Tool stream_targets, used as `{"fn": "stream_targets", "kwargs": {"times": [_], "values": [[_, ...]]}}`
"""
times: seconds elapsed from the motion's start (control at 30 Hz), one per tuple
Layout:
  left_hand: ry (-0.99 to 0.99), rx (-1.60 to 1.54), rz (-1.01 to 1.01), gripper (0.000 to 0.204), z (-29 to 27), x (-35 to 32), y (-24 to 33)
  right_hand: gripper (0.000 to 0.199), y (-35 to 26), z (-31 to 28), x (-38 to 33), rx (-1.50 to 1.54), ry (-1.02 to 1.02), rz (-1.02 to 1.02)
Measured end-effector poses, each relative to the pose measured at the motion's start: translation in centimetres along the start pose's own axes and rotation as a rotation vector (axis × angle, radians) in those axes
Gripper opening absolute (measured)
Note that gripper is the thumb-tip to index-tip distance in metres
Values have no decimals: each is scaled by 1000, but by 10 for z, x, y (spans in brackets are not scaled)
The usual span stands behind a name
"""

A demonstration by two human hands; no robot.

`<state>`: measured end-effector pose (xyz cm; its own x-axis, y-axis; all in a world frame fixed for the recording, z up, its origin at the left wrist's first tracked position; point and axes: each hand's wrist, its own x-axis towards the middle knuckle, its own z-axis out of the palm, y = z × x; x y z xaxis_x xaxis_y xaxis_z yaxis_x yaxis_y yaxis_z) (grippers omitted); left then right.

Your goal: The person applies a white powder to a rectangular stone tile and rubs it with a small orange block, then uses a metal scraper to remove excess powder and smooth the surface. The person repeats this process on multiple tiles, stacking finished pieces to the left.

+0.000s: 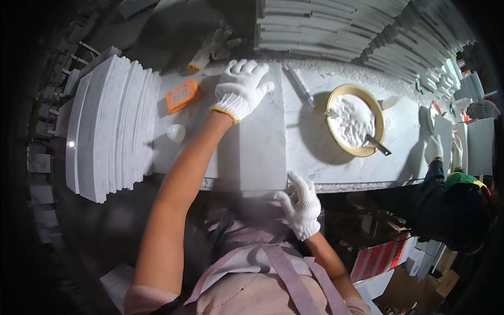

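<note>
Where the table [404, 157] begins on the left, a row of white stone slabs [113, 126] leans together on edge. Next come a small white round cup [175, 132] and, beyond it, an orange packet [182, 95] lying at a slant. A spare pair of gloves [216, 47] with a yellow cuff lies farther back.

The left hand [242, 89], in a white knitted glove, is spread palm down on the far part of a long pale board [263, 147], its fingers pointing away from the person and its thumb out to the right. The board lies at the middle of the table, its long axis running straight away from the body: one short end faces the person at the table's near edge, the other points to the far side.

By the near right corner of the board is the right hand [303, 207], also gloved, thumb and forefinger apart and holding nothing visible; I cannot tell whether it touches the board.

A thin pale stick [300, 84] slants beside the board's far right edge. Farther right, a yellowish bowl [344, 146] holds white paste [353, 118], with a dark handle [379, 145] sticking out toward the lower right. At the far right, a co-worker's gloved hand [437, 148] is by a grey panel [442, 134].
</note>
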<state>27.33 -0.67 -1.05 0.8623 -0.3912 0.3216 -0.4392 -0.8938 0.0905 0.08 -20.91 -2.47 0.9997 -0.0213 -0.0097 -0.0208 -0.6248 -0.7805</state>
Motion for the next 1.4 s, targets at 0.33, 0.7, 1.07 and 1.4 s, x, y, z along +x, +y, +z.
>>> {"fn": "stream_targets", "kwargs": {"times": [0.33,0.7,1.07,1.4], "values": [[-276,-91,-137,66,-10,23,-13,53,-1,-5,3,65,-71,177],[-521,-38,-311,72,-70,1,-49,53,39,-24,17,657,27,383],[-759,147,-248,101,-87,-35,-135,51,60,-29,-12,750,143,429],[-378,319,-208,78,-135,-2,-75,47,58,-29,-49,786,183,466]]}}
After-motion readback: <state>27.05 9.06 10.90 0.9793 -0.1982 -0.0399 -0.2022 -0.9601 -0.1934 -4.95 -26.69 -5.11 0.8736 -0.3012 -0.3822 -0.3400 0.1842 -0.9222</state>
